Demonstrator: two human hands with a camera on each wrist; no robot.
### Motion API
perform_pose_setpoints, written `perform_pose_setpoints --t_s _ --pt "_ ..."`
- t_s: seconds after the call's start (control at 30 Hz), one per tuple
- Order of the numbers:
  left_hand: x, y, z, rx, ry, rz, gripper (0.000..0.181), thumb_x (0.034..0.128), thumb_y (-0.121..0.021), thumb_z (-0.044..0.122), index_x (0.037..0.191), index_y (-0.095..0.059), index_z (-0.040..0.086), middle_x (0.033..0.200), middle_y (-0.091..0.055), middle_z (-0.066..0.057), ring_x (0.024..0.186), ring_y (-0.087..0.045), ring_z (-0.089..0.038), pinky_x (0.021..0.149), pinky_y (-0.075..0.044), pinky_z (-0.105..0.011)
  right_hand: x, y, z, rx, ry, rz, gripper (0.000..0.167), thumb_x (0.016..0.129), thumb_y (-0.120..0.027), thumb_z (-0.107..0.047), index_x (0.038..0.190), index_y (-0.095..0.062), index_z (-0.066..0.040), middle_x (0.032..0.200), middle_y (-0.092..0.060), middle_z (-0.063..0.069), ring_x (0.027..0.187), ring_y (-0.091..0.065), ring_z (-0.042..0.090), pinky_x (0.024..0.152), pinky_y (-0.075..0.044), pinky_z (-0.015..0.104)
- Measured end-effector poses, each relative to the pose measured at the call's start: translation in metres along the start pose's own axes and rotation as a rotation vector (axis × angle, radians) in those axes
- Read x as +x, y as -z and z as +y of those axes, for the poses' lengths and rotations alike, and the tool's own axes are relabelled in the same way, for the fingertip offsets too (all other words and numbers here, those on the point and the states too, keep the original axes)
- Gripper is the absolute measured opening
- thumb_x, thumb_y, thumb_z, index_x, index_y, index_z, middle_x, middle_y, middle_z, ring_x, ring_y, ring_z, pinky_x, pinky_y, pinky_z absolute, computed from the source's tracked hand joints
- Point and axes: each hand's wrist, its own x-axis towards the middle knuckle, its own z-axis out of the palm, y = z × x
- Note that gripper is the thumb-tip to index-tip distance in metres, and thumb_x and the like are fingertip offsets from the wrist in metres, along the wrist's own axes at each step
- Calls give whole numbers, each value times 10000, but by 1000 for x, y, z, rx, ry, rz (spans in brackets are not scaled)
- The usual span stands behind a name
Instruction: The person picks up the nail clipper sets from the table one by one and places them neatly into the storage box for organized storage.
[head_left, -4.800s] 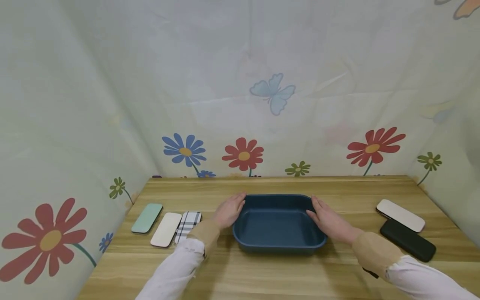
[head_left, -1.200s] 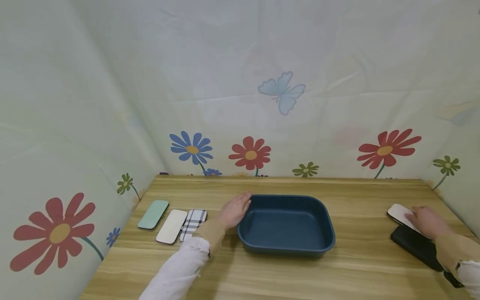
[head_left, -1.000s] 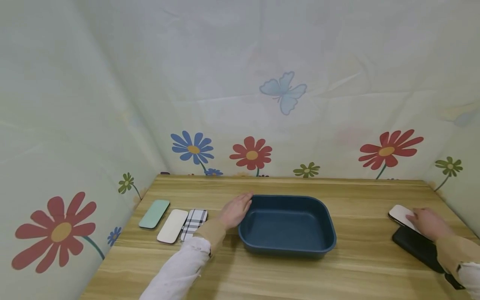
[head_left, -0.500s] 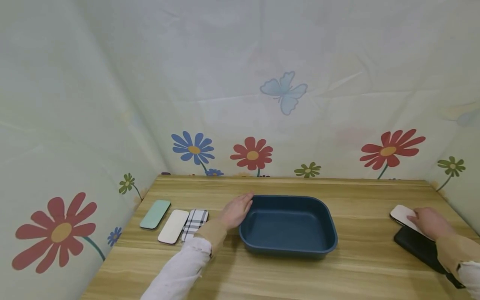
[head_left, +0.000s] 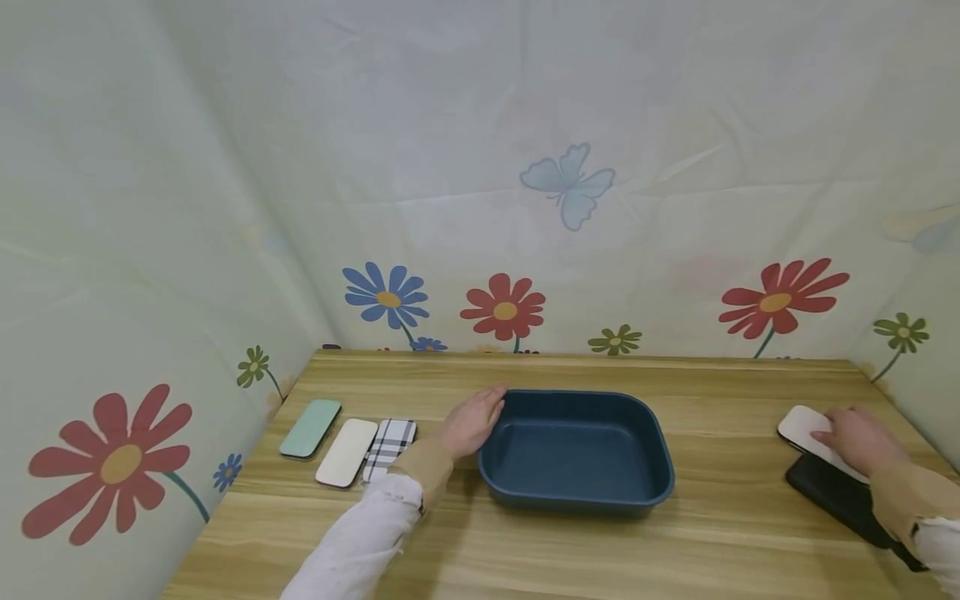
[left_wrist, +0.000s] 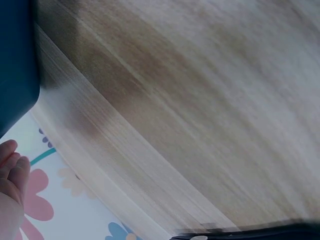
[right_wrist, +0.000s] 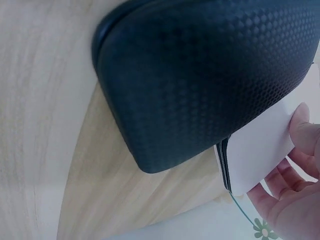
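Note:
In the head view, my left hand [head_left: 472, 422] rests against the left rim of a dark blue rectangular basin [head_left: 576, 458], its fingers close together and fairly straight. The left wrist view catches fingertips [left_wrist: 19, 172] beside the basin wall [left_wrist: 17, 65]. Far to the right, my right hand [head_left: 862, 440] grips a white glasses case [head_left: 802, 423] with a dark edge. In the right wrist view, the thumb [right_wrist: 305, 132] lies on one side of this case [right_wrist: 260, 145], the fingers on the other. Next to it lies a black textured glasses case [right_wrist: 200, 85], partly covered by my forearm in the head view.
Left of the basin, a mint-green case [head_left: 311, 428], a cream-white case [head_left: 347, 452] and a plaid case [head_left: 390, 448] lie on the wooden table [head_left: 555, 554]. A flower-printed curtain [head_left: 450, 208] rises behind the table and along both sides.
Since the earliest frame, my right hand has left the basin's right rim and taken hold of the white case. Over the last half second, hand and case rise slightly. My left hand stays.

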Motion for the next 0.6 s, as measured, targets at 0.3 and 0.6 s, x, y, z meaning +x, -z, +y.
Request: perform_pose_setpoints --t_s 0.3,0.6 --pt "0 -1 -1 -6 19 -10 382 954 -364 219 1298 -439 70 1286 -501 -88 1194 -462 -210 998 -364 -336 -2 4 -3 77 -72 16 496 749 -672 -237 897 -504 206 827 -491 347 798 -450 466 695 -398 534" --pt "0 -3 -2 -5 24 -13 383 955 -355 214 1303 -431 73 1296 -491 -85 1203 -452 -209 1006 -356 -332 -2 5 -7 66 -44 17 372 739 -671 -165 815 -513 163 714 -532 242 698 -501 381 613 -418 461"
